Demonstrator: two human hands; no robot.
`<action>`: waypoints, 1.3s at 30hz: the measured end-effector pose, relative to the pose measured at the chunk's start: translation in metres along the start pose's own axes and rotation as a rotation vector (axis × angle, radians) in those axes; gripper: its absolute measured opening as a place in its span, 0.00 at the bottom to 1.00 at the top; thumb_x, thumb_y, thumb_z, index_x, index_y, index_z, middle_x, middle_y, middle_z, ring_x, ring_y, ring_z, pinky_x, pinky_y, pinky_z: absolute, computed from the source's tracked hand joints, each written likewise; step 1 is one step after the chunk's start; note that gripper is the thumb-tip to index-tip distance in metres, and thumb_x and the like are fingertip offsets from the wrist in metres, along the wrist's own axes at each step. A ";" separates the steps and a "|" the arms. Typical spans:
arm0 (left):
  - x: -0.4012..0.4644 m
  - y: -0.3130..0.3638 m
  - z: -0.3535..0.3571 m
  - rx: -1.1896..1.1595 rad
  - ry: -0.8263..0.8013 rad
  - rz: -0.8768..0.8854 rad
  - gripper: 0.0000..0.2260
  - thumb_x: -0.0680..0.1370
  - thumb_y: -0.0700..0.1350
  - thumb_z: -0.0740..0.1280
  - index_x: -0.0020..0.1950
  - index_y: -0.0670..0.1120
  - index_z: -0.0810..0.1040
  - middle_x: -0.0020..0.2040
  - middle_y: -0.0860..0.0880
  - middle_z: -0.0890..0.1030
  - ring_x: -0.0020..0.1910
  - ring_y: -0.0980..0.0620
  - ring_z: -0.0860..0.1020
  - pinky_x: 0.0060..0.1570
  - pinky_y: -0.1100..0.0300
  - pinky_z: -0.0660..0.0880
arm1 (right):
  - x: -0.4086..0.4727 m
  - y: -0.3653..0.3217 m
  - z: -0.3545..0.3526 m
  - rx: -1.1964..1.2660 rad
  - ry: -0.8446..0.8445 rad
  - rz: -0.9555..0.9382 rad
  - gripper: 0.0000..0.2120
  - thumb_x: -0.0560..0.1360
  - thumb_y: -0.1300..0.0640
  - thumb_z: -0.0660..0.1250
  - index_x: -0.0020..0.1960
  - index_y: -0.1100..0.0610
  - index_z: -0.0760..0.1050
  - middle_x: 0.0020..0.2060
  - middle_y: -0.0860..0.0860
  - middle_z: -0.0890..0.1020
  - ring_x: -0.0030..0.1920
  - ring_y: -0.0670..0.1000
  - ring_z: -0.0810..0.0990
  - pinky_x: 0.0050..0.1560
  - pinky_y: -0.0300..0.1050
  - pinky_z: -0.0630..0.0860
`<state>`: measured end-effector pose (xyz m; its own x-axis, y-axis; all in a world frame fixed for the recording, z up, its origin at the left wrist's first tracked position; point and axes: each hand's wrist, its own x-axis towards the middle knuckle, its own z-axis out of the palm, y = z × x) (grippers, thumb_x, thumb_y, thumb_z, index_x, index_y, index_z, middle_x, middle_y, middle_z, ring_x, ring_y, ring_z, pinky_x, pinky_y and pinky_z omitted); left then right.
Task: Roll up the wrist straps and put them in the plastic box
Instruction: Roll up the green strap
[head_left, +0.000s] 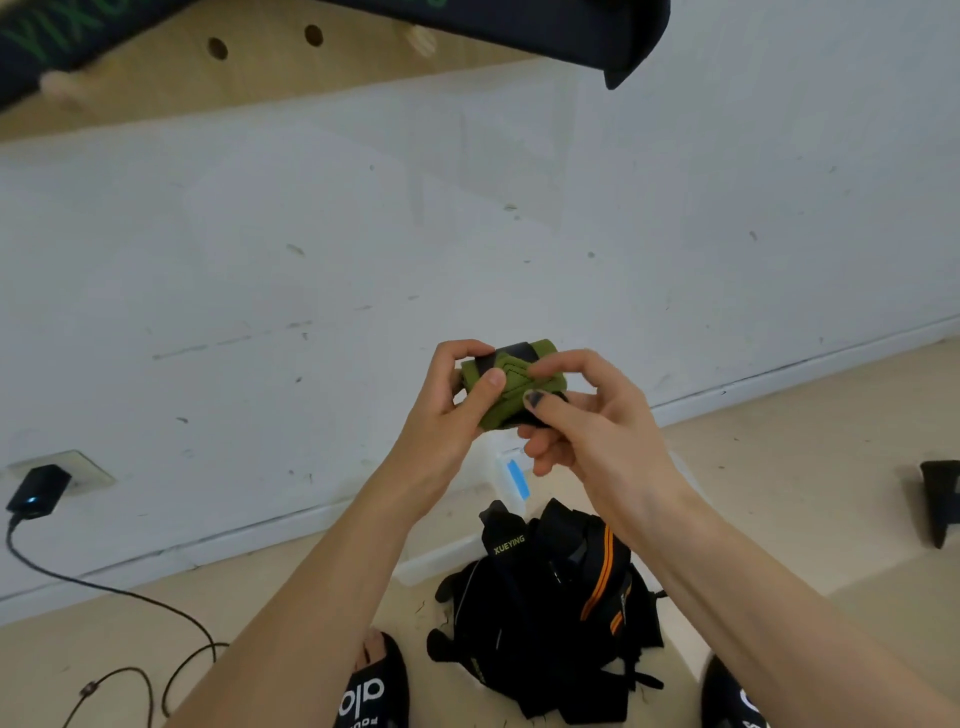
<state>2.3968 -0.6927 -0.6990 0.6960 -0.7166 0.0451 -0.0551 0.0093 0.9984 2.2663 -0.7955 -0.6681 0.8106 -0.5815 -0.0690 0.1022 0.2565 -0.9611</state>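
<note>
Both hands are up in front of the white scuffed wall, and between them sits the green wrist strap (506, 384), a tight woven roll of olive fabric with a black band across its top. The left hand (447, 400) curls round the roll's left end, thumb pressed flat on the front face, fingers hooked over the top. The right hand (587, 415) pinches the roll's right side, a dark-painted thumbnail showing against the cloth, the remaining fingers loosely curled beneath it. Directly below the roll, down on the pale floor, lies the plastic box (511, 480), clear and hard-edged with a blue patch on its wall, mostly hidden behind the forearms; whether anything lies inside it cannot be told. Nearer than the box, still below the roll, a loose heap of black wrist straps (540, 613) sprawls on the floor, soft and crumpled, one with orange stripes, another with yellow lettering. Below and left of the roll, a black slide sandal (371, 691) with white lettering covers a foot; a second one peeks in at the lower right. Far left of the roll, a black charger (36, 493) with a small blue light sits in a wall socket, its thin cable (130, 603) looping over the floor. High above the roll, a wooden pegboard (260, 67) with round holes carries dark fabric.
</note>
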 end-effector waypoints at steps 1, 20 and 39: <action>0.000 0.000 0.002 -0.001 -0.008 0.005 0.09 0.82 0.50 0.67 0.63 0.55 0.75 0.55 0.44 0.81 0.54 0.47 0.83 0.65 0.43 0.78 | 0.002 -0.001 -0.001 -0.007 0.005 0.000 0.08 0.81 0.70 0.65 0.52 0.60 0.79 0.27 0.56 0.80 0.29 0.52 0.80 0.30 0.41 0.78; -0.006 0.000 0.025 0.064 -0.020 0.057 0.02 0.85 0.46 0.64 0.56 0.53 0.75 0.47 0.56 0.80 0.51 0.54 0.81 0.64 0.40 0.77 | 0.003 -0.012 -0.021 0.098 0.000 0.105 0.11 0.83 0.63 0.66 0.64 0.58 0.72 0.38 0.60 0.86 0.30 0.51 0.82 0.30 0.41 0.79; -0.034 -0.045 0.102 0.042 0.021 -0.106 0.11 0.80 0.47 0.72 0.54 0.44 0.72 0.49 0.45 0.80 0.45 0.55 0.81 0.44 0.60 0.79 | -0.022 0.024 -0.088 -0.596 0.230 0.009 0.09 0.85 0.53 0.59 0.52 0.55 0.75 0.28 0.53 0.79 0.26 0.49 0.78 0.29 0.43 0.74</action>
<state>2.3025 -0.7397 -0.7489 0.7147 -0.6969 -0.0594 -0.0099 -0.0950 0.9954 2.2002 -0.8440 -0.7132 0.6590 -0.7489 -0.0700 -0.2960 -0.1727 -0.9394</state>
